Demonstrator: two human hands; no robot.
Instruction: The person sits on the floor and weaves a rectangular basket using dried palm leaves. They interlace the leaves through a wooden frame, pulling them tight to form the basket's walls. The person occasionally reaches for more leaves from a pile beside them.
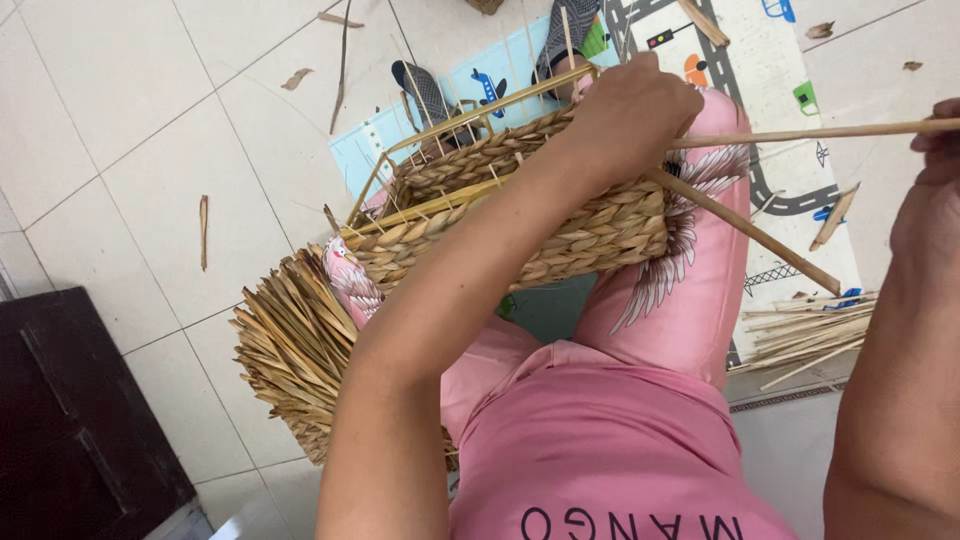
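A half-woven straw basket (545, 215) on a thin wooden frame rests across my lap, on pink patterned trousers. My left hand (630, 105) is closed over the basket's far right corner, gripping the weave and frame there. A long thin wooden stick (800, 132) runs from that corner out to the right, where my right hand (935, 150) holds its far end at the picture's edge. A second stick (745, 232) slants down from the same corner.
A bundle of dried flat leaves (290, 345) lies on the tiled floor at my left. Thin sticks (805, 335) are piled at the right on a printed play mat (775, 60). Sandals (425, 90) lie beyond the basket. A dark wooden panel (70, 400) stands lower left.
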